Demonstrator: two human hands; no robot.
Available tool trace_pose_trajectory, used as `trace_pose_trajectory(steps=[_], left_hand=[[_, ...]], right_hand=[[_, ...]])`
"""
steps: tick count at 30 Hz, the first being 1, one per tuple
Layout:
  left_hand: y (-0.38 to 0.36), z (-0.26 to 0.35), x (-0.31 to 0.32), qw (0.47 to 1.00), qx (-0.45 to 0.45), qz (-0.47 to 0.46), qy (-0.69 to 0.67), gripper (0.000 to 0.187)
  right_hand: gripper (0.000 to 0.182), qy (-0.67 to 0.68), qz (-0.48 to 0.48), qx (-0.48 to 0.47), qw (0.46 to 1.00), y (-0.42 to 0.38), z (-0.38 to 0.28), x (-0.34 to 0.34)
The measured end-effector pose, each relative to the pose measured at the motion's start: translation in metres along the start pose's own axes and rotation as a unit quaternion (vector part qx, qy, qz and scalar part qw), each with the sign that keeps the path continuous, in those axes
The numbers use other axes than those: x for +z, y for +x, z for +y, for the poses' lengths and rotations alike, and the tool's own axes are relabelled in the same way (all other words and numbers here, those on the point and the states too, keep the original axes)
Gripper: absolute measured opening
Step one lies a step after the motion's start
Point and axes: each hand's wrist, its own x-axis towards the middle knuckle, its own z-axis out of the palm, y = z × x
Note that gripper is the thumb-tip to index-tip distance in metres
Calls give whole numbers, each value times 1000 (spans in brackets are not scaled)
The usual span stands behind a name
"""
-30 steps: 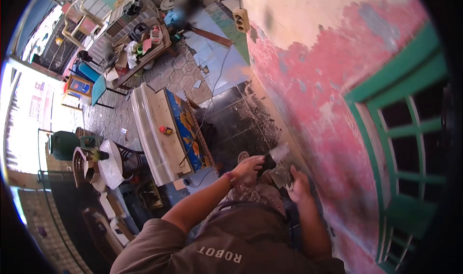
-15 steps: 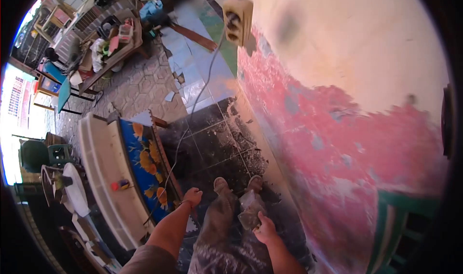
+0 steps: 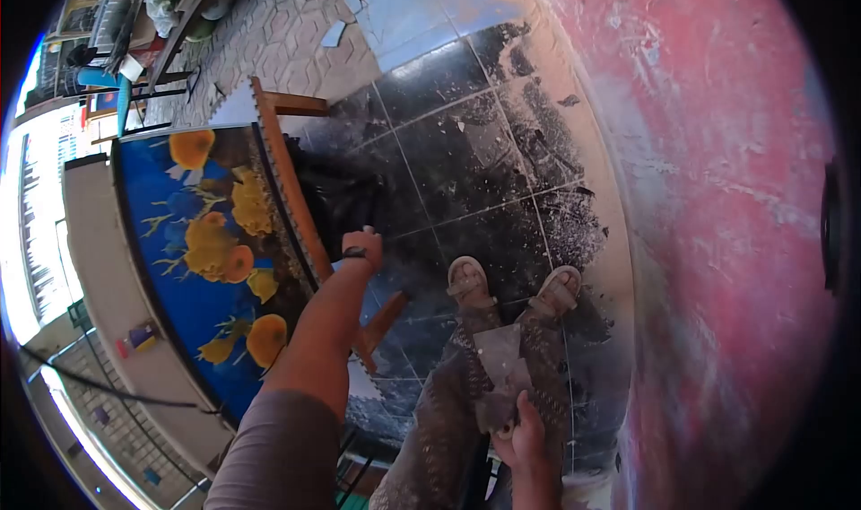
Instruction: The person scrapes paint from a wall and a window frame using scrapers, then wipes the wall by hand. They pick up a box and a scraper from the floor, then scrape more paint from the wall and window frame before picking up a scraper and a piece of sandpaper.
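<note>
My right hand [image 3: 522, 443] is closed round the lower end of a scraper [image 3: 499, 353]. Its flat grey blade widens away from my fingers and looks caked with dust; it is over my trouser leg. My left hand [image 3: 363, 244], with a dark band at the wrist, is stretched forward beside the wooden-edged side of a table. The fingers are curled, and whatever may be in them is hidden. Just beyond it a dark, crumpled-looking thing [image 3: 345, 183] lies in shadow. My sandalled feet [image 3: 468, 279] are on the black tiles.
A table top with a blue, yellow-flowered cover [image 3: 211, 250] is at the left. The pink peeling wall [image 3: 717, 196] rises on the right. White debris lies scattered on the black tiled floor [image 3: 448, 169]. A dark cable [image 3: 117, 386] crosses at lower left.
My view has tipped down and come closer to the floor and the flowered table. My left arm reaches further forward, toward the dark thing. The scraper stays in my right hand.
</note>
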Motion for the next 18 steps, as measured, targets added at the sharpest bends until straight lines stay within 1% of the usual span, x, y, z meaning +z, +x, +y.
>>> trace_pose_trajectory(steps=[1, 2, 5, 7, 9, 10, 11, 13, 15, 17, 18], left_hand=[[19, -4, 15, 1000, -14, -10, 20, 44], [30, -6, 27, 999, -39, 1, 17, 43], [45, -10, 44, 992, -84, 0, 90, 41], [48, -5, 45, 984, -93, -76, 128, 40], [46, 13, 41, 979, -81, -121, 142, 35], [36, 26, 36, 980, -67, -129, 138, 32], [27, 39, 32, 980, -54, -137, 135, 30], [34, 73, 49, 983, -77, -159, 46, 27], [11, 118, 49, 997, -32, -50, 40, 24], [-4, 162, 38, 992, 94, 24, 83, 20], [-14, 175, 14, 989, 136, 49, -31, 23]], right_hand=[[49, 7, -2, -13, 1000, 6, -7, -3], [48, 19, 6, -15, 1000, 10, -9, -16], [45, 36, 11, -7, 999, 15, -4, -37], [43, 19, -8, 5, 1000, 11, -9, -8], [43, 1, 34, 10, 999, 11, -9, 9], [43, -7, 54, 10, 998, 11, -10, 13], [43, -2, 44, 11, 999, 12, -11, 13], [43, 10, 22, 16, 1000, 17, -8, 9], [43, 10, 7, 15, 1000, 21, -3, 2], [43, 0, 4, 11, 1000, 22, -5, 6], [43, -9, 10, 10, 1000, 23, -6, 12]])
